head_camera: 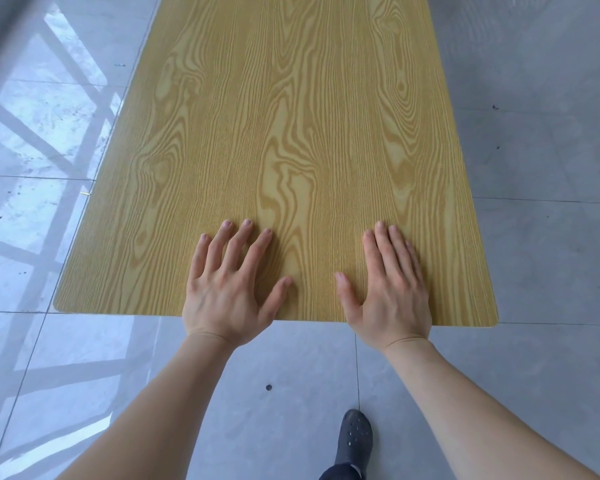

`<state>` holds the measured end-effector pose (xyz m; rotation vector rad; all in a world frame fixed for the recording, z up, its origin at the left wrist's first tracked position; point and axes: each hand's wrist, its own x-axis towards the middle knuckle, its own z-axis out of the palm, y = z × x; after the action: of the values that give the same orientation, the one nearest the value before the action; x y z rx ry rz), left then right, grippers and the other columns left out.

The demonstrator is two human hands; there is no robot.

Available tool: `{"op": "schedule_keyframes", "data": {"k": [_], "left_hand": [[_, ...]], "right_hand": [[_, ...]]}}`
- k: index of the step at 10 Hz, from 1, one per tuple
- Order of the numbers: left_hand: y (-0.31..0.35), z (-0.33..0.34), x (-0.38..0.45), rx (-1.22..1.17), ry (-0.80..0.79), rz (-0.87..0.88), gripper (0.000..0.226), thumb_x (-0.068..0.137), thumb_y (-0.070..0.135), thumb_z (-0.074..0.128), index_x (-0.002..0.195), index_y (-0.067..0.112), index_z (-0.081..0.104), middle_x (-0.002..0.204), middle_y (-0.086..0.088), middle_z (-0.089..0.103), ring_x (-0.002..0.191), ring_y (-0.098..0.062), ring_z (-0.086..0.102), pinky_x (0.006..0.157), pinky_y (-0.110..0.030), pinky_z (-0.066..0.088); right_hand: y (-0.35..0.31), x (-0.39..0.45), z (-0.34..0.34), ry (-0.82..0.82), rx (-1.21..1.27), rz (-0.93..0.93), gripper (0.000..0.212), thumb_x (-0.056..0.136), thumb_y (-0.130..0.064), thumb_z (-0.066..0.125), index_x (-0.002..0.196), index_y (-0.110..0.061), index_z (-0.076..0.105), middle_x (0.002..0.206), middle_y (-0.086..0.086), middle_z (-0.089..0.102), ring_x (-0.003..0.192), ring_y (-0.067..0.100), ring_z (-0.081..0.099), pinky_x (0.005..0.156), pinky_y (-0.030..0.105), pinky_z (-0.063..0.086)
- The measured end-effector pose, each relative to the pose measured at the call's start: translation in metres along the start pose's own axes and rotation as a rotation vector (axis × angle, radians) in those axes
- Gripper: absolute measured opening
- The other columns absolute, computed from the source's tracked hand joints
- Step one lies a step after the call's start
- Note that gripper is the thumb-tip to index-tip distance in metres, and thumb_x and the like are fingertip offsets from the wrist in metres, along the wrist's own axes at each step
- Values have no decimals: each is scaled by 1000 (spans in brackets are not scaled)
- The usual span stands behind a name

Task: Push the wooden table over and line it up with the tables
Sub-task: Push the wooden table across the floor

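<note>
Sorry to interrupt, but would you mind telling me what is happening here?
A person stands at the near end of a wooden table, with the left hand and right hand pressed flat on its top near the edge, fingers spread, not gripping. No other tables are in view. One dark shoe shows on the grey tiled floor.

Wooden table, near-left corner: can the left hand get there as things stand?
Probably yes. The left hand lies flat on the wooden table at its near edge, and the bare tabletop between it and the near-left corner holds nothing to block a sideways slide.
</note>
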<state>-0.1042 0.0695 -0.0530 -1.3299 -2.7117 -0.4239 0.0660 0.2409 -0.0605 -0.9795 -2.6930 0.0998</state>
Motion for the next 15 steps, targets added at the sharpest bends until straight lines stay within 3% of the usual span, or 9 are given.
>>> {"op": "schedule_keyframes", "data": {"k": [11, 15], "left_hand": [[-15, 36, 162, -1, 25, -3, 71, 95, 70, 43, 151, 27, 48, 158, -2, 45, 153, -30, 30, 124, -54, 20], [-17, 37, 168, -12, 27, -4, 71, 94, 68, 46, 151, 26, 49, 158, -2, 46, 153, -30, 31, 124, -55, 21]], "right_hand": [[27, 163, 38, 12, 22, 8, 82, 98, -63, 32, 154, -4, 40, 165, 15, 32, 156, 29, 21, 126, 48, 19], [26, 169, 38, 4, 10, 10, 82, 98, -62, 33, 154, -3, 40, 164, 16, 32, 156, 30, 22, 125, 50, 21]]}}
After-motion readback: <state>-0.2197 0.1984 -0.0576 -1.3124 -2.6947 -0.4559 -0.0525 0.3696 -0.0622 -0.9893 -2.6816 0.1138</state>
